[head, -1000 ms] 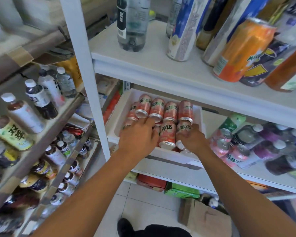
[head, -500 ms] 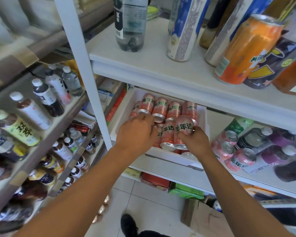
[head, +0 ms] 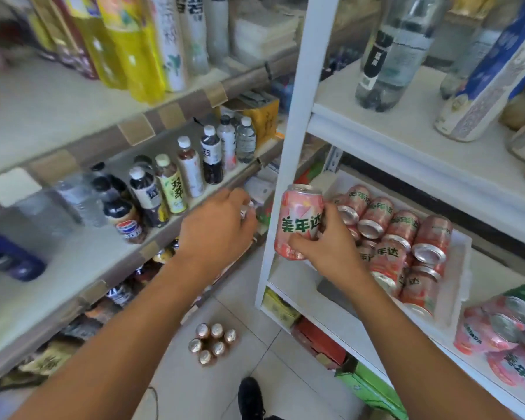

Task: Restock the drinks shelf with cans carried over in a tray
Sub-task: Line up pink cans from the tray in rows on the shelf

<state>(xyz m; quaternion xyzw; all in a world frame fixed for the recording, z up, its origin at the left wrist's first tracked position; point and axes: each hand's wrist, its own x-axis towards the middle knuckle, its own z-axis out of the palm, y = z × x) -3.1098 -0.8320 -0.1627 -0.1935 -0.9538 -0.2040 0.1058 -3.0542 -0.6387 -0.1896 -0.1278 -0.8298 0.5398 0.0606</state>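
Now: right hand grips one pink can upright, lifted clear of the white tray, which lies just right of that hand with more pink cans on their sides. Left hand curled around something small and blurred; cannot tell what it is.

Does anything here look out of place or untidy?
Yes. A cluster of small cans stands on the floor tiles between the shelves, right in the walkway near the person's shoe. Also, the pink cans in the white tray lie tumbled on their sides rather than upright.
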